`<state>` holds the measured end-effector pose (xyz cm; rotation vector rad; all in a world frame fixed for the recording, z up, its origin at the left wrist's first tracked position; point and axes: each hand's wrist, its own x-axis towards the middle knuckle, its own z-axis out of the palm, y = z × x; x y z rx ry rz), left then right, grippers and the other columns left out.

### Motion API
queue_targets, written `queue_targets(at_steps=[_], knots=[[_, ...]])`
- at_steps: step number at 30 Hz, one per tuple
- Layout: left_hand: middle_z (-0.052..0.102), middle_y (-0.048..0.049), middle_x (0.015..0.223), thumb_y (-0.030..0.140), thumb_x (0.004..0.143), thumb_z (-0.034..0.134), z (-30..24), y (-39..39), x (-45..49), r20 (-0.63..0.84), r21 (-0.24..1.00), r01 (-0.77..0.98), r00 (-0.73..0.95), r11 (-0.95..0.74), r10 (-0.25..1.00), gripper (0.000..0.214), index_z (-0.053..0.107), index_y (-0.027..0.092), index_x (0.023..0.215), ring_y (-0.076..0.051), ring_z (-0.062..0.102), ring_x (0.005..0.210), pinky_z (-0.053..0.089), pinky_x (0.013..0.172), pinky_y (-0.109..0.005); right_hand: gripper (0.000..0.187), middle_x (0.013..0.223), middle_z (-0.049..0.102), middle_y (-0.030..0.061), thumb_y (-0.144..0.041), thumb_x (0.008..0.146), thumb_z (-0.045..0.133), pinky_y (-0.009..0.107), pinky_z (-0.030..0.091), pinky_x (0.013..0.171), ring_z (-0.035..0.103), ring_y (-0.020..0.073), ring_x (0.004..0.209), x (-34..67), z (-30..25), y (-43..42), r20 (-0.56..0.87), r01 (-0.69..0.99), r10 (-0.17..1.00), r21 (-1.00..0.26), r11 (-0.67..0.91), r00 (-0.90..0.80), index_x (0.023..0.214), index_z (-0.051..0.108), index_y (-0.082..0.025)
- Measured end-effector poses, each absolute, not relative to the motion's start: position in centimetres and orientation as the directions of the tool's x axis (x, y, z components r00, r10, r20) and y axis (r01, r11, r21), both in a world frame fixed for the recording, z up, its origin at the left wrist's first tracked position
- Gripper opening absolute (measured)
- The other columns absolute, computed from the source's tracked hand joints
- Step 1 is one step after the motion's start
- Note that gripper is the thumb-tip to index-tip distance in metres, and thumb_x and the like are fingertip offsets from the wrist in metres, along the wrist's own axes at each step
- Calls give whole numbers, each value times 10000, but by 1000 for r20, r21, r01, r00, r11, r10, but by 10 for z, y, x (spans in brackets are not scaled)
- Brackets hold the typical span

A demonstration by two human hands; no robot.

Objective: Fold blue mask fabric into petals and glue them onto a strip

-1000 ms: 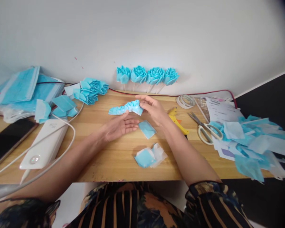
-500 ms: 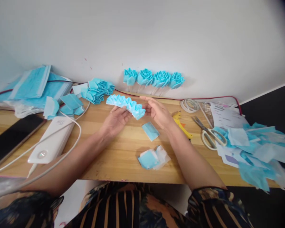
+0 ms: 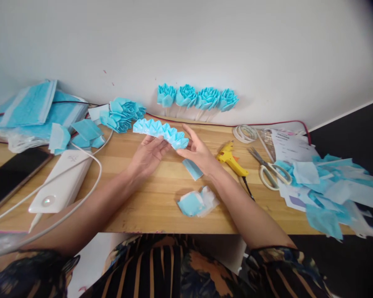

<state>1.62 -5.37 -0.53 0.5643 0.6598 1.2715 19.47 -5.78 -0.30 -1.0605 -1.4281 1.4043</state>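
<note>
A light-blue strip of folded, pointed petals [image 3: 161, 130], seemingly cut from mask fabric, is held up above the table. My left hand [image 3: 149, 155] grips it from below, near its middle, thumb in front. At the strip's right end my right hand [image 3: 200, 153] has its thumb under the edge and fingers behind, the index finger raised apart. Below my right hand lies a folded blue piece [image 3: 192, 169], partly hidden by the wrist. Nearer the table edge sits a small pile of blue and white fabric pieces [image 3: 194, 203].
Blue fabric roses on sticks [image 3: 186, 96] lean on the wall; more roses [image 3: 122, 114] lie left. A yellow glue gun [image 3: 231, 159], scissors [image 3: 270, 169] and fabric scraps [image 3: 335, 186] are right. Masks [image 3: 29, 103], a phone [image 3: 14, 176] and a white power bank [image 3: 62, 180] are left.
My right hand has closed in on the strip's right end, its thumb now under it. The camera view has shifted slightly, and the glue gun shows more fully beside my right wrist.
</note>
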Motion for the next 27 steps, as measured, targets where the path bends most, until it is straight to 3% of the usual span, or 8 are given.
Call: queue_targets(at_steps=[5,9,13,20,24,27], knots=[[751,-6,1006,126,832,704,-3,-58,19,-115,729,-649,196,217,974,143,629,205,925,-144,710,983,547,941,-300,881,1079,713,29,-324,769,735,382,553,927,686,223,985,192,-8,-58,16,61,973,-998,31,-231,1555,339,-290],[740,-4,1028,164,787,755,0,-61,22,-66,768,-608,236,200,970,288,646,226,1045,-173,707,983,546,915,-330,820,1053,702,25,-275,785,702,362,557,842,672,217,931,194,-10,-59,31,106,977,-993,54,-212,1534,369,-289],[729,-12,998,163,721,817,0,-64,25,-41,831,-530,242,167,970,370,637,211,1040,-175,693,941,541,847,-306,790,981,687,18,-233,782,684,357,552,795,655,205,845,194,-10,-61,28,146,979,-988,58,-201,1517,395,-271],[755,12,961,189,704,818,-8,-65,28,36,912,-403,253,71,967,481,664,218,1159,-159,695,892,526,881,-284,784,1057,695,35,-228,773,690,375,562,837,666,203,857,191,-8,-63,26,161,976,-985,63,-218,1506,416,-267],[739,27,865,174,706,782,-11,-62,26,22,938,-343,219,56,975,520,658,214,1210,-142,676,790,524,804,-263,732,1232,691,54,-265,788,716,384,546,949,677,221,1044,198,-3,-64,29,156,952,-985,80,-306,1477,467,-267],[708,39,791,170,694,776,-12,-60,25,4,947,-316,190,57,982,514,666,202,1195,-122,628,677,510,712,-248,676,1209,715,50,-347,842,702,385,531,994,674,220,1108,206,1,-64,21,59,942,-997,44,-334,1474,475,-265]])
